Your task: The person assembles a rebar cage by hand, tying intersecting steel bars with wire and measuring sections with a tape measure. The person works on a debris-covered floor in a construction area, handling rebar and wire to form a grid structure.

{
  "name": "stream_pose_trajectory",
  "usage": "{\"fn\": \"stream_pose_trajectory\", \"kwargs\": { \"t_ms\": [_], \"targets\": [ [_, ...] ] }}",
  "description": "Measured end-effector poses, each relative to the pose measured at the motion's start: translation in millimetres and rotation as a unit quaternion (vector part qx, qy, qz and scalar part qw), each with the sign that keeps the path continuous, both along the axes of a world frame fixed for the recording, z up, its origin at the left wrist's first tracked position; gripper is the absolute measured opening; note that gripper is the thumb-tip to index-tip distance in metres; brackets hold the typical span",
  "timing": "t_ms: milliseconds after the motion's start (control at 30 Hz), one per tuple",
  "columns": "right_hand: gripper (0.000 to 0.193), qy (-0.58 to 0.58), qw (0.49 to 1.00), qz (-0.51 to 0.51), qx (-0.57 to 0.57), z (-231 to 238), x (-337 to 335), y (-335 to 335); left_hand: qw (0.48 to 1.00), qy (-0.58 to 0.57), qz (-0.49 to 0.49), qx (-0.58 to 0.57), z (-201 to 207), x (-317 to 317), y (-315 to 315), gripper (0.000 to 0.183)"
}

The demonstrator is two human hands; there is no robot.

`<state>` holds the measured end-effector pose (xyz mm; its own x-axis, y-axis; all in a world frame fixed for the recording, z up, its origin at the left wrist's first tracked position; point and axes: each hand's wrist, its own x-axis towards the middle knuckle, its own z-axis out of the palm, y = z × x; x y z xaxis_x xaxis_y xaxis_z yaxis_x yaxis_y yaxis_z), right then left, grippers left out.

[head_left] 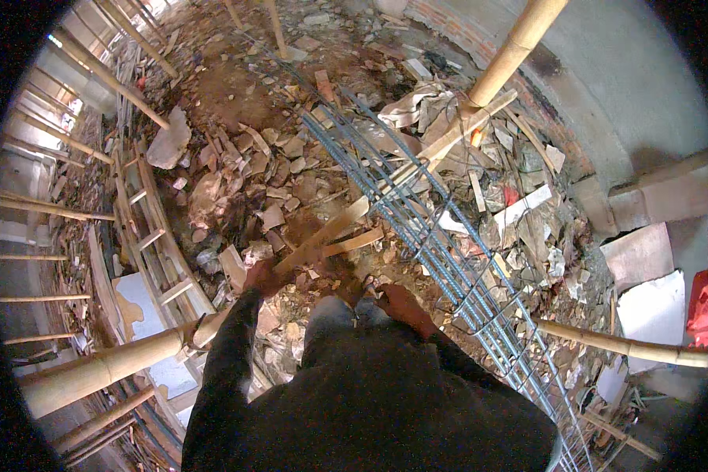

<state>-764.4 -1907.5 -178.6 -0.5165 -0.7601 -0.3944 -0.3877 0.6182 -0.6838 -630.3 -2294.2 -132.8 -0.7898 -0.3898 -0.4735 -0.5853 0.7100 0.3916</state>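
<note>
The hands are apart: the left hand (264,278) is clamped on the near end of a wooden plank (325,236), which slants far and right to a steel rebar cage (418,242) blocking the right side; the right hand (401,304) is curled, its grip unclear. Rubble (293,148) spreads beyond, a wooden ladder (151,239) lies left, a bamboo pole (515,51) rises far right.

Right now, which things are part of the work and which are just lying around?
Seems part of the work:
wooden board, in the left hand
something small at the right hand, too unclear to name
maybe the steel cage, close by

Seems just lying around:
broken rubble
white panel
red sheet
</note>
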Motion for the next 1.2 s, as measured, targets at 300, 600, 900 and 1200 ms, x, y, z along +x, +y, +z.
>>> {"fn": "stream_pose_trajectory", "kwargs": {
  "t_ms": [300, 600, 900, 1200],
  "targets": [
    [0.045, -0.087, 0.996, -0.009, 0.004, -39, 8, -21, 1.000, -0.019, 0.010, 0.019, 4, 2, 1, 0.070],
    [0.043, -0.084, 0.996, -0.042, -0.001, -112, 35, -35, 1.000, -0.012, -0.009, 0.007, 1, 0, 0, 0.069],
    [0.030, -0.164, 0.955, -0.243, -0.056, -304, 36, -58, 0.989, -0.099, 0.009, 0.105, 16, -11, -2, 0.057],
    [0.031, -0.086, 0.973, -0.188, -0.107, -368, -43, -208, 0.964, -0.147, -0.053, 0.214, 4, 5, -19, 0.066]
  ]
}}
